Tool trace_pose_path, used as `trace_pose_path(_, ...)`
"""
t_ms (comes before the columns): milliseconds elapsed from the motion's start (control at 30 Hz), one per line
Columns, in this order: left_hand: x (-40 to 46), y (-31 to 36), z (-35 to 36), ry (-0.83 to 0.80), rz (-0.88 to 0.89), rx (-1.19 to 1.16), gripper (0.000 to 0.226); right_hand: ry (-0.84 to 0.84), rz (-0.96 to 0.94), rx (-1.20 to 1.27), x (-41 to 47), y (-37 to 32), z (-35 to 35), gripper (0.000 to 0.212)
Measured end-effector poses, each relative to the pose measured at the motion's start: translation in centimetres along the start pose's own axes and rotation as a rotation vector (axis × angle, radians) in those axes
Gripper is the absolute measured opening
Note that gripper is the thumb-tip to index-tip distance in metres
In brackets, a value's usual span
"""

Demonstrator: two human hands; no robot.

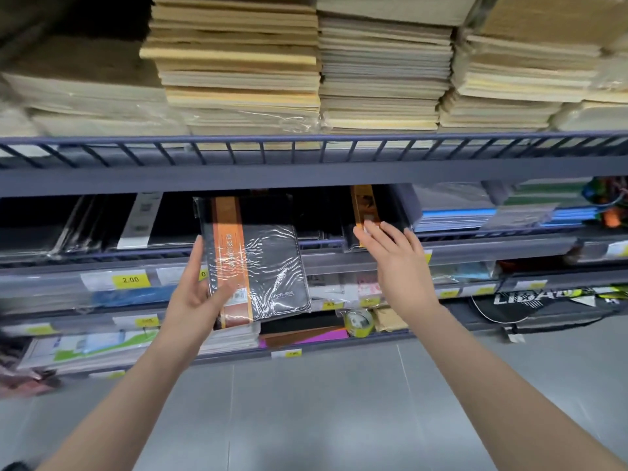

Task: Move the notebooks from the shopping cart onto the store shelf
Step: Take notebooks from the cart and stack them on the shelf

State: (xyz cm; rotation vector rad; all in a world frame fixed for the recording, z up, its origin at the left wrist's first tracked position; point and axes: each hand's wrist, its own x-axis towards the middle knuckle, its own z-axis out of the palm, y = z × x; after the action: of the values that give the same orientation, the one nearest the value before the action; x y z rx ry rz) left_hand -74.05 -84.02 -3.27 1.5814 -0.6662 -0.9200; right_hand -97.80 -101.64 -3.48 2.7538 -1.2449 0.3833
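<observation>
Two bare forearms reach up from the bottom of the view over a grey tiled floor (pixel 306 419); the left hand (pixel 193 294) grips a shrink-wrapped black notebook (pixel 253 256) with an orange band down its cover, thumb along its left edge and fingers curled under its lower corner; the notebook is held upright and slightly tilted, its top edge level with the dark shelf tier (pixel 326 241) where similar black notebooks stand; it does not look to be resting on anything yet. The right hand (pixel 396 263) holds nothing; its straight fingers (pixel 368 229) touch a matching notebook with an orange band (pixel 362 202) already standing on that tier, seemingly steadying or parting the row.

The step in hand, as I judge it, is placement: one notebook carried to the shelf, the slot being readied; the shopping cart is out of view. The next move calls for lifting the notebook over the low wire rail (pixel 319 243), sliding it in beside its fellows, then releasing; the slippery wrap could let it slide.

Above, stacks of kraft-paper notebooks (pixel 384 73) fill the upper shelf; yellow price tags (pixel 131 279) line the lower edges.
</observation>
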Motion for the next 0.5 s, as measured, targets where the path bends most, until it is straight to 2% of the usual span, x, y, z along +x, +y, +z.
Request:
trace_pose_path(167,0.3,-0.5,-0.3,-0.017,0.037,-0.008,0.081,-0.001,-0.048,0.042,3.1,1.0,0.9,0.067)
trace_pose_path(367,-0.5,0.2,0.5,0.015,0.052,-0.018,0.077,0.07,-0.029,0.123,2.2,0.4,1.8,0.065)
trace_pose_path(500,-0.5,0.4,-0.1,-0.004,0.035,0.036,0.078,0.018,-0.015,0.284,1.9,0.5,1.2,0.053)
